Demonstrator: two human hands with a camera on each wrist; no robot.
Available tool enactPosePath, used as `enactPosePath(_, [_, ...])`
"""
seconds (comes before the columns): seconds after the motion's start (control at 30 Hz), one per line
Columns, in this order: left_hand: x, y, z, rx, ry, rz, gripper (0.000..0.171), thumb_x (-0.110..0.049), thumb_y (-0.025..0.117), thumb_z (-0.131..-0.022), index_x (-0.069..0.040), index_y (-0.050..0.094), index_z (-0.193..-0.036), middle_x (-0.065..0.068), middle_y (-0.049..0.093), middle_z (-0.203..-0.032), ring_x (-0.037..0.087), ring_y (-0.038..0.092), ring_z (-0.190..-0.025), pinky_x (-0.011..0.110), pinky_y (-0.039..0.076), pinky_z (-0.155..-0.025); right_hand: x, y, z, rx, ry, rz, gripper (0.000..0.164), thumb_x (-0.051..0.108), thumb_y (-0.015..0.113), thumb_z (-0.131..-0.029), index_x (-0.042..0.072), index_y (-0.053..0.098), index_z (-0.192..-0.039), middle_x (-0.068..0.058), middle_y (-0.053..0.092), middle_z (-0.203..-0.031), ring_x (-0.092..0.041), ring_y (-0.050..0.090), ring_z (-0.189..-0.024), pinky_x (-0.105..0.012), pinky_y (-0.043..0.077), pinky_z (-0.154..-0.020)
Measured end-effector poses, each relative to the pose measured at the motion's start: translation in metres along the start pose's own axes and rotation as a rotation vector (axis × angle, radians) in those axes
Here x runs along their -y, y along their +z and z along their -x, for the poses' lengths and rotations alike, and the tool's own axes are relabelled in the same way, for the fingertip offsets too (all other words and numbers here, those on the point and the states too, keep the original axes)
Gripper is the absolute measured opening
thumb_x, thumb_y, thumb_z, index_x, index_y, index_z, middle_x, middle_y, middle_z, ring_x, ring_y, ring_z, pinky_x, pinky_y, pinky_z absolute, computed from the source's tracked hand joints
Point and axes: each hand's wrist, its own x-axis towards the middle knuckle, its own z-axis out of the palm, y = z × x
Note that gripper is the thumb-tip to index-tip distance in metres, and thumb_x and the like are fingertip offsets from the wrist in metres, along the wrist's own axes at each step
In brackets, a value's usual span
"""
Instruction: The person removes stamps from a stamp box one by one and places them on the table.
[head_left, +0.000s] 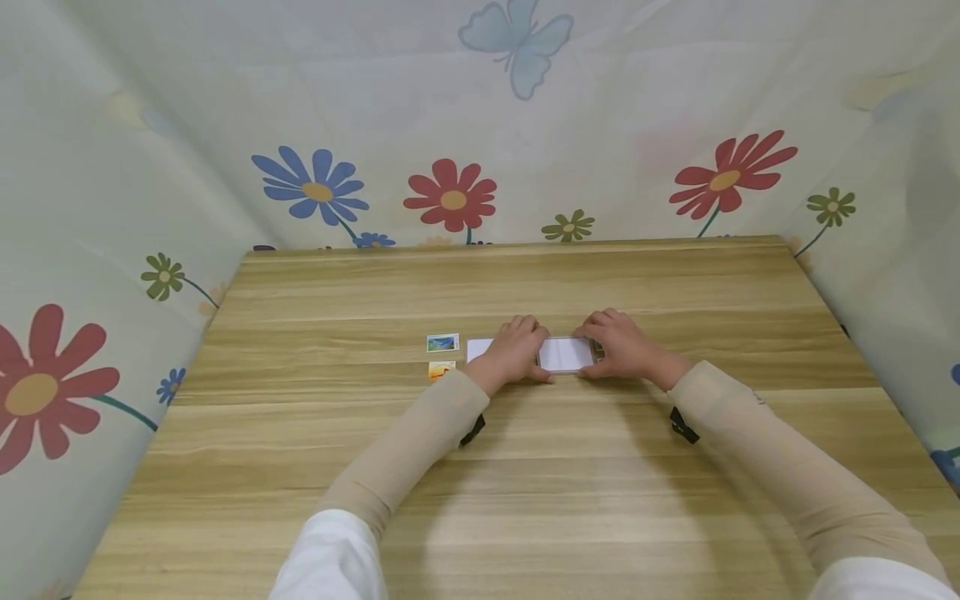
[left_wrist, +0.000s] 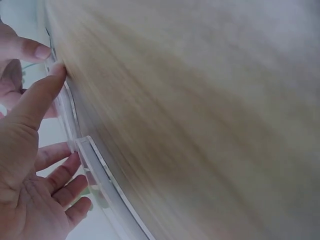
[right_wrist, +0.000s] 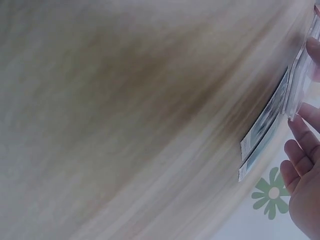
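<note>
A flat clear plastic case with a white inside lies on the table between both hands. My left hand holds its left end, thumb on the near edge and fingers at the far edge. At the right end, my right hand pinches it the same way, thumb near and fingers far. Partly hidden under the left hand is a second clear-walled case with a white inside. Two postage stamps lie by the case's end beneath the right hand, mostly covered in the head view.
Left of the second case lie a blue-green stamp and, nearer, an orange-yellow stamp, partly behind the left wrist. The wooden table meets a flowered cloth backdrop at the back and sides.
</note>
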Motion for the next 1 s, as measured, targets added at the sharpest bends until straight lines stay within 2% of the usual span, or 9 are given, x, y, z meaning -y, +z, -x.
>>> enactPosePath(0.33, [0.000, 0.003, 0.000, -0.013, -0.003, -0.030, 0.069, -0.053, 0.065, -0.083, -0.007, 0.054, -0.133, 0.009, 0.049, -0.126, 0.023, 0.042, -0.117, 0.038, 0.034, -0.104, -0.001, 0.002, 0.000, 0.007, 0.001, -0.006, 0.056, 0.032, 0.081, -0.072, -0.001, 0.064, -0.115, -0.015, 0.060, -0.108, -0.030, 0.050, -0.100, -0.046, 0.039, -0.085])
enactPosePath(0.77, [-0.003, 0.001, -0.002, -0.001, -0.056, -0.017, 0.070, -0.054, 0.070, -0.079, -0.009, 0.057, -0.131, 0.008, 0.049, -0.127, 0.023, 0.041, -0.117, 0.040, 0.033, -0.105, 0.003, -0.004, -0.005, 0.050, -0.010, 0.033, 0.059, 0.035, 0.082, -0.071, -0.001, 0.064, -0.114, -0.016, 0.062, -0.109, -0.032, 0.052, -0.099, -0.047, 0.041, -0.083])
enactPosePath(1.0, [-0.005, 0.001, -0.006, -0.006, -0.066, -0.049, 0.068, -0.055, 0.069, -0.079, -0.010, 0.058, -0.129, 0.008, 0.050, -0.125, 0.023, 0.042, -0.117, 0.040, 0.033, -0.105, 0.008, -0.008, -0.008, 0.076, 0.056, 0.047, 0.058, 0.034, 0.082, -0.072, 0.002, 0.065, -0.117, -0.017, 0.062, -0.112, -0.035, 0.053, -0.103, -0.049, 0.041, -0.084])
